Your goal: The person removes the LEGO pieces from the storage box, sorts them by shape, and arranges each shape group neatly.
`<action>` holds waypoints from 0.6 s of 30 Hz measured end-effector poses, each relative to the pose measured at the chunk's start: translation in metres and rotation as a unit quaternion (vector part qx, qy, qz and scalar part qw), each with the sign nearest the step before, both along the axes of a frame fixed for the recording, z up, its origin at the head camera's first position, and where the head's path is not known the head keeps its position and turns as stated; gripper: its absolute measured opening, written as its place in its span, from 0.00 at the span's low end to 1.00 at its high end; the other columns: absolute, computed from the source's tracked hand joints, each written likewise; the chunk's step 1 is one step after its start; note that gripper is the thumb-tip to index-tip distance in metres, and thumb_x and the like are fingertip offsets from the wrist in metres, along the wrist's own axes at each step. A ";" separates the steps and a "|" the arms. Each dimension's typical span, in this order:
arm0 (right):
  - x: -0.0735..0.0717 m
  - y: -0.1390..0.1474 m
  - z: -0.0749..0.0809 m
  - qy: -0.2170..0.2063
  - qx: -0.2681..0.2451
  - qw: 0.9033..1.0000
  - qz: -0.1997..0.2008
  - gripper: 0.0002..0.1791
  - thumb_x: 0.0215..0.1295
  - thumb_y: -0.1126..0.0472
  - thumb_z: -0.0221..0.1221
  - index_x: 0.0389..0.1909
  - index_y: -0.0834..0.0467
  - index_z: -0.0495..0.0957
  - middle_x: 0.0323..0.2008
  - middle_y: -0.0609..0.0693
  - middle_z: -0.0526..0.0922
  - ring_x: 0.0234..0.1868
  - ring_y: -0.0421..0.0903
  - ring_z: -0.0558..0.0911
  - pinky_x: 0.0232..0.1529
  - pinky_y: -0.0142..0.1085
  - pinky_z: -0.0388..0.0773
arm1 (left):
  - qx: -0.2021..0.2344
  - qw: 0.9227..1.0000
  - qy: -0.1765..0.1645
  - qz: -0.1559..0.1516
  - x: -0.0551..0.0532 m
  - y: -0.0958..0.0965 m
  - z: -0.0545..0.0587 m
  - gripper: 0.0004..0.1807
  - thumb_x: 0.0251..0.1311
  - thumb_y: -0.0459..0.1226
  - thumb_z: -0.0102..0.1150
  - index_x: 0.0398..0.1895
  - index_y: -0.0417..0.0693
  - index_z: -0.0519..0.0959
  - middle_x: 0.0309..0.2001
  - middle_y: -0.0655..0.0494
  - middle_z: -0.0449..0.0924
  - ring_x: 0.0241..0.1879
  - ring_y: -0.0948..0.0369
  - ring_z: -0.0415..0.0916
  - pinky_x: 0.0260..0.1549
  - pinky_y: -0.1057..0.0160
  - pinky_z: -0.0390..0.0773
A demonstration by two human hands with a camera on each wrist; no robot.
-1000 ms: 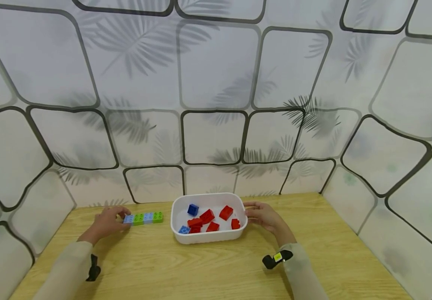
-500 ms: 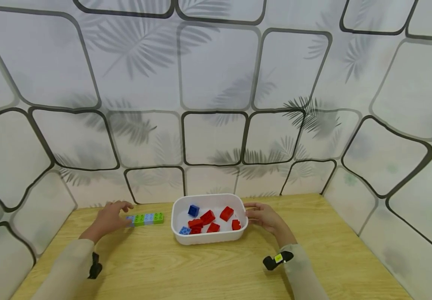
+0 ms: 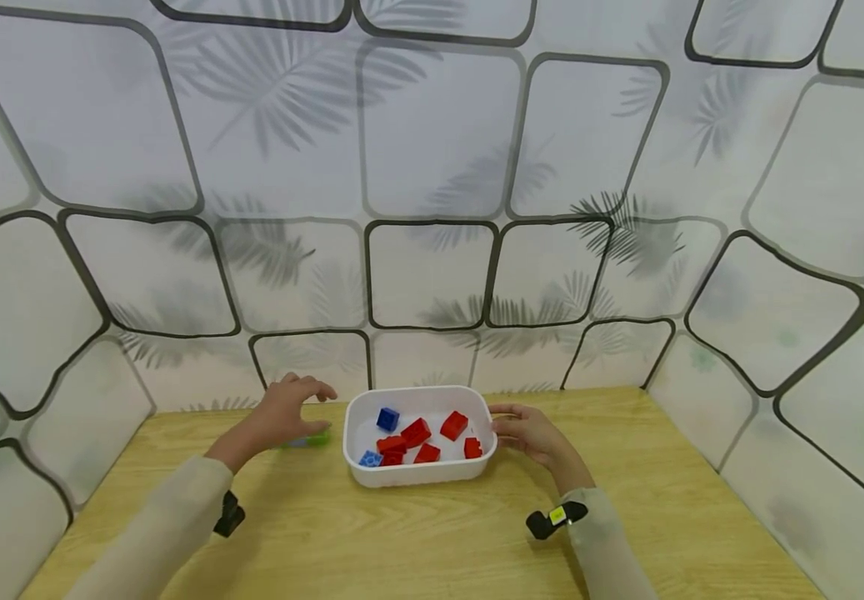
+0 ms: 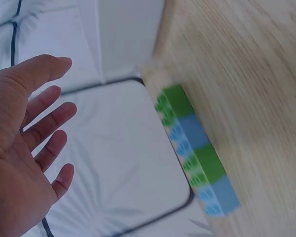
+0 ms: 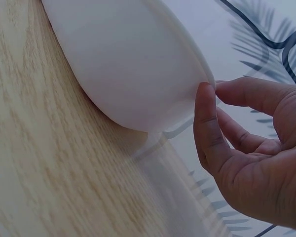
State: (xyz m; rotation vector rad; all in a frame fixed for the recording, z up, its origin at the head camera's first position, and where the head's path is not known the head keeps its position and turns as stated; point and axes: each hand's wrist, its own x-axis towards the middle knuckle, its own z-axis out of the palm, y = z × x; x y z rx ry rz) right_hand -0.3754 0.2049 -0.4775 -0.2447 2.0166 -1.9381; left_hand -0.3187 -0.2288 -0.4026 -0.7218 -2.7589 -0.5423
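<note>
My left hand [image 3: 279, 414] is over a row of joined toy building bricks [image 4: 201, 148], which alternate light blue and green. Its fingers are spread and hold nothing. From the head, most of the row is hidden beneath this hand; only the green end [image 3: 319, 438] and a bit of blue show. At the right end of a white plastic tray [image 3: 420, 477], my right hand [image 3: 535, 435] pinches the rim with its fingertips, as the right wrist view shows. Inside the tray lie several red bricks [image 3: 416, 432], a dark blue brick [image 3: 387, 419] and a light blue brick [image 3: 370, 459].
The tray and bricks stand on a wood-grain table [image 3: 402, 542]. A patterned white wall covering [image 3: 432, 275] rises right behind the table and along both sides. In the left wrist view, the tray's outer side [image 4: 128, 39] is near the brick row's green end.
My left hand has left the blue end of the brick row and moved right towards the tray, with its fingers spreading. The right hand and tray have kept their place.
</note>
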 end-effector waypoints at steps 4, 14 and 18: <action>0.001 0.001 0.000 0.002 -0.002 1.000 0.006 0.28 0.72 0.68 0.58 0.69 0.74 0.66 0.51 0.50 0.85 0.44 0.39 0.84 0.47 0.33 0.83 | -0.021 0.999 -0.037 -0.025 -0.001 0.024 0.006 0.19 0.54 0.40 0.76 0.49 0.49 0.84 0.41 0.58 0.82 0.43 0.56 0.69 0.43 0.48 0.67; 0.002 -0.002 0.003 0.002 0.004 1.000 0.004 0.28 0.72 0.68 0.57 0.69 0.74 0.66 0.56 0.58 0.83 0.45 0.40 0.84 0.48 0.34 0.83 | -0.067 0.990 -0.093 -0.076 -0.010 0.059 0.005 0.15 0.47 0.38 0.81 0.40 0.52 0.87 0.37 0.58 0.83 0.41 0.58 0.69 0.45 0.51 0.64; 0.002 -0.001 0.003 0.001 0.006 1.000 0.000 0.27 0.72 0.68 0.57 0.69 0.74 0.66 0.55 0.57 0.83 0.45 0.40 0.84 0.48 0.34 0.83 | -0.072 0.986 -0.135 -0.074 -0.013 0.069 -0.002 0.12 0.46 0.37 0.81 0.34 0.53 0.88 0.36 0.58 0.83 0.41 0.60 0.67 0.46 0.51 0.62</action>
